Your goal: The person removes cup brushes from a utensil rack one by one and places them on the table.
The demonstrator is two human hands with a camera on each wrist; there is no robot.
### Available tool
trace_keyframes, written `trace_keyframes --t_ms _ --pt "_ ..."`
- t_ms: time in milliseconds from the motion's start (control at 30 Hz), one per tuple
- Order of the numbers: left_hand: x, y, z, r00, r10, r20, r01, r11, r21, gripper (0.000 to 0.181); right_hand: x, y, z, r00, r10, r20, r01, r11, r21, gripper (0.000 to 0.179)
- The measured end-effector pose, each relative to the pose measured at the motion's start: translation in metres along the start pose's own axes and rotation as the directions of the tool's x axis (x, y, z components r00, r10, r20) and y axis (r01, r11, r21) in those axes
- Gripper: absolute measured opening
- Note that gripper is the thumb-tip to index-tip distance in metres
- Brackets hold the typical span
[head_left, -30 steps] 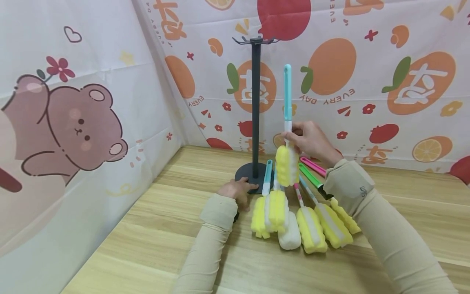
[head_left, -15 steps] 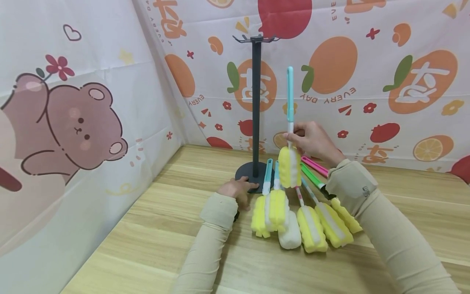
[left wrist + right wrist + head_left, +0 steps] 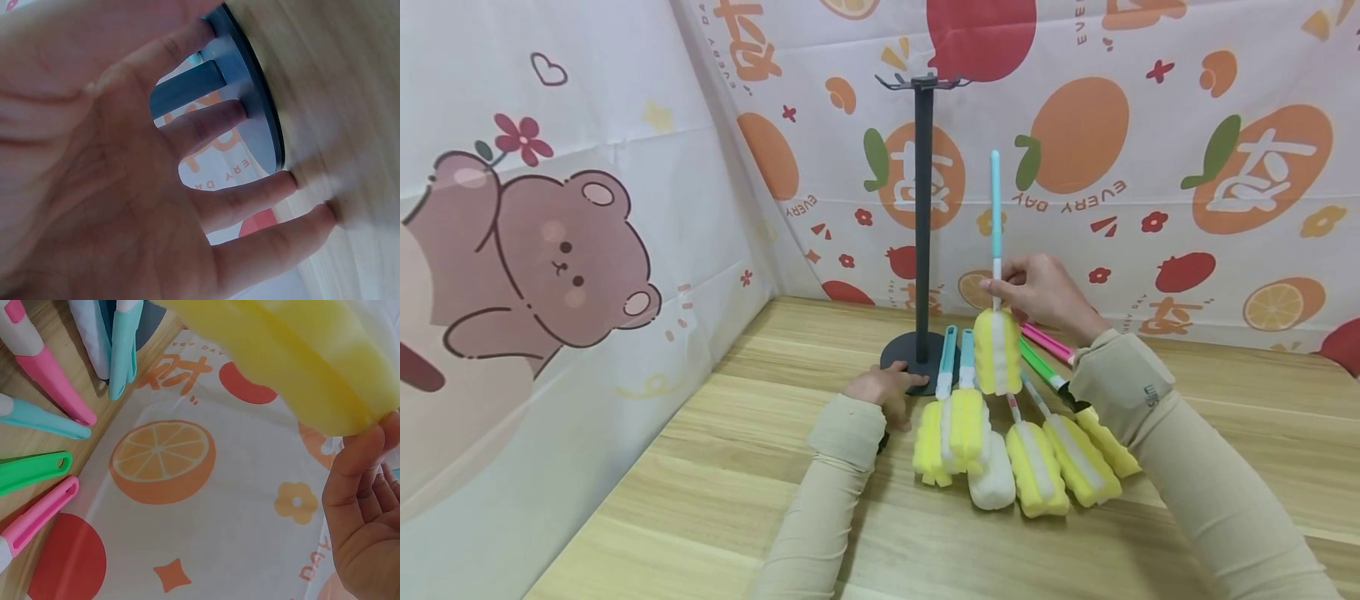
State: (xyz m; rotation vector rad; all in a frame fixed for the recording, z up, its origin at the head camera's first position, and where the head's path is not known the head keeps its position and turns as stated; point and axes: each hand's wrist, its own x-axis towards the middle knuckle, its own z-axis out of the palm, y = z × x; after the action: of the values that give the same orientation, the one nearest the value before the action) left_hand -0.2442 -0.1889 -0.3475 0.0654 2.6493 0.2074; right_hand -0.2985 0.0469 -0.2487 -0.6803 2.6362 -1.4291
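My right hand (image 3: 1041,287) pinches a bottle brush (image 3: 998,354) by its white neck. The brush stands upright in the air, turquoise handle up and yellow-and-white sponge down, right of a black hook stand (image 3: 922,217). In the right wrist view its sponge (image 3: 281,356) fills the top, with the fingers at its end. My left hand (image 3: 880,390) rests at the stand's round base. Seen from the left wrist, two spread fingertips touch the base (image 3: 256,125) and two others reach the wooden tabletop (image 3: 350,94). Several more brushes lie fanned below, including a yellow sponge brush (image 3: 1036,471).
A white sponge head (image 3: 992,479) lies partly under the brushes. Pink (image 3: 1047,342) and green (image 3: 1037,362) handles point toward the back, beside my right cuff. Small hooks (image 3: 923,82) ring the top of the stand. Printed cloth (image 3: 1187,175) hangs behind the table and on the left.
My right hand has shifted the held brush slightly right and lower. The brush has turned, its handle now showing narrow side-on. The left hand and stand have stayed put.
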Motion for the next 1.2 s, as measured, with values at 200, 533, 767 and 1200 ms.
trace_keyframes --t_ms 200,533,767,1200 --pt "-0.0001 0.0001 0.0011 1.0 -0.005 -0.003 0.005 1.0 -0.007 0.08 -0.002 0.0004 -0.0001 1.0 0.007 0.008 -0.007 1.0 -0.014 0.024" --pt "-0.0004 0.001 0.0018 1.0 -0.009 -0.002 0.009 1.0 0.004 0.08 -0.002 0.0043 -0.001 0.999 0.028 0.039 -0.027 0.999 -0.039 0.027" --pt "-0.0009 0.0012 0.0004 1.0 -0.007 -0.004 0.007 1.0 0.0 0.081 -0.0029 0.0057 -0.0005 0.997 0.054 0.047 -0.052 0.998 -0.039 0.031" --pt "-0.0003 0.0013 0.0009 1.0 -0.016 -0.007 0.016 1.0 -0.012 0.081 -0.0036 0.0101 0.0009 0.997 0.068 0.044 -0.063 0.994 -0.09 0.035"
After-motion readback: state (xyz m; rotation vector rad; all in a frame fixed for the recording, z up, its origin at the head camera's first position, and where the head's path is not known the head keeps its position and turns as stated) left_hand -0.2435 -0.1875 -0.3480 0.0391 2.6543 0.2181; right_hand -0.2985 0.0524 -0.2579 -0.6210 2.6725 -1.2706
